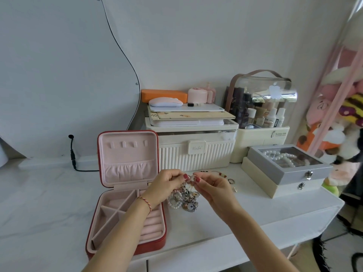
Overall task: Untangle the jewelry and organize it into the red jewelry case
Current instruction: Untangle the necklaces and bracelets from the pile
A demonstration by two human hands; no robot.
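Observation:
The red jewelry case [160,235] lies open on the white table, its pink lid upright and its pink compartments showing nothing inside. Just right of it hangs a tangled bunch of jewelry [185,199], with pearl beads, silver chains and a round pendant, its lower part resting on the table. My left hand [167,183] and my right hand [213,188] both pinch the top of the tangle, fingertips almost touching around a small ring of chain. A beaded bracelet [222,174] and two loose rings [231,181] lie behind my right hand.
A ribbed cream storage box [196,152] with stacked items stands behind the hands. A clear-domed cosmetics organiser [263,114] is at the back right. A grey glass-lid box [288,163] with pearls sits on a cream box. A black cable [72,154] runs along the back left.

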